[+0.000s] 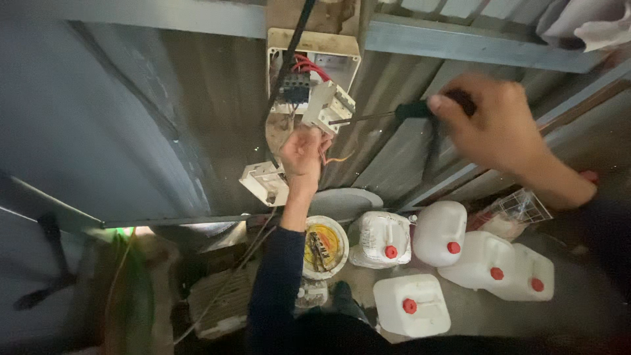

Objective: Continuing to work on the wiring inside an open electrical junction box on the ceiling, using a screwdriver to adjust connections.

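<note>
The right hand (499, 125) grips a screwdriver (394, 113) lying sideways, tip touching the white breaker (328, 106). The left hand (302, 154), just below, pinches the wires (332, 158).

Five white jugs (440, 263) with red caps (453, 248) stand close together on the floor (578, 309), at the foot of a corrugated metal wall (197, 125). Left of them sits a round tub (325, 247) with a yellow inside. A clear plastic bag (516, 212) lies behind the jugs. A grey cloth (582, 23) hangs over a beam (480, 45) above. A white cover (265, 183) dangles lower left.
</note>
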